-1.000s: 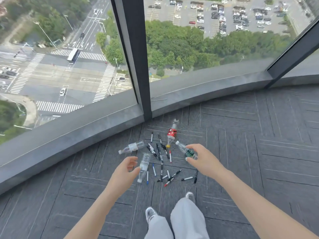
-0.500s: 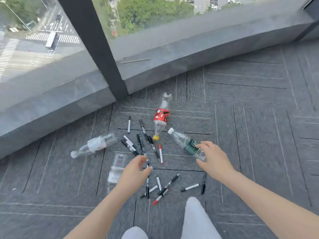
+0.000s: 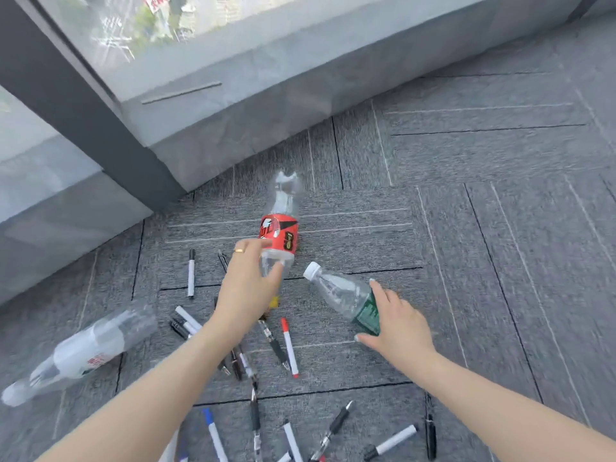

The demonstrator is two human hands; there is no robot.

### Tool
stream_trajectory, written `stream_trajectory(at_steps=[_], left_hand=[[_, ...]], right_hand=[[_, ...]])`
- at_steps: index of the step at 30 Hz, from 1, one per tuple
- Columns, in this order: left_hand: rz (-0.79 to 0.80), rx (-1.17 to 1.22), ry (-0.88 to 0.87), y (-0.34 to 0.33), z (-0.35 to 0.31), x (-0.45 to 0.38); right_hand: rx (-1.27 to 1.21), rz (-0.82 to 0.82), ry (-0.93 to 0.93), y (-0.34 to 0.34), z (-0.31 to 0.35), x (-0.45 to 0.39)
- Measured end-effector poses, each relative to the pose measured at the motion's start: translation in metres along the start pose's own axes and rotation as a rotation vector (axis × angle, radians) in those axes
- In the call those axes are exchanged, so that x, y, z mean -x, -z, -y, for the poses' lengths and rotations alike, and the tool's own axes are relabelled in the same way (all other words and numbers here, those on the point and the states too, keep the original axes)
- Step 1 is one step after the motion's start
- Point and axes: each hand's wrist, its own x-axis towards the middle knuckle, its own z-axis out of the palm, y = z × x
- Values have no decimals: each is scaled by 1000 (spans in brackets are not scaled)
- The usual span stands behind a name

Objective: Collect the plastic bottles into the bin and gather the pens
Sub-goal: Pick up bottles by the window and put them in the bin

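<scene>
A clear bottle with a red label (image 3: 279, 228) lies on the grey carpet near the window pillar. My left hand (image 3: 248, 288) reaches over its neck end, fingers curled around the clear part below the label. A clear bottle with a green label and white cap (image 3: 346, 300) lies to the right; my right hand (image 3: 398, 323) is closed around its green-labelled lower half. A third bottle with a white label (image 3: 85, 353) lies at the left. Several pens and markers (image 3: 288, 346) are scattered on the carpet under and between my arms. No bin is in view.
A grey stone window ledge (image 3: 266, 95) and a dark window pillar (image 3: 83, 105) bound the floor at the back. More pens (image 3: 388, 443) lie along the bottom edge. Open carpet (image 3: 516, 228) stretches to the right.
The view has dropped closer to the floor. My left hand moved forward from the pens up to the red-labelled bottle. My right hand stayed on the green-labelled bottle.
</scene>
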Motion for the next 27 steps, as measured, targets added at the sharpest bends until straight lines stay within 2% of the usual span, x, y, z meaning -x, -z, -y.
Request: stream_trajectory(at_steps=[4, 8, 15, 18, 20, 27], left_hand=[[-186, -165, -116, -12, -24, -55], [-234, -268, -73, -26, -41, -92], [-82, -243, 293, -36, -34, -121], [12, -130, 412, -44, -13, -125], [52, -50, 432, -48, -5, -124], [12, 88, 370, -38, -3, -113]], right_hand=[[-19, -7, 21, 0, -6, -10], [-76, -18, 22, -3, -6, -12], [-122, -10, 15, -4, -6, -7], [-230, -2, -3, -2, -3, -2], [-253, -22, 13, 2, -2, 1], [-231, -39, 13, 18, -7, 9]])
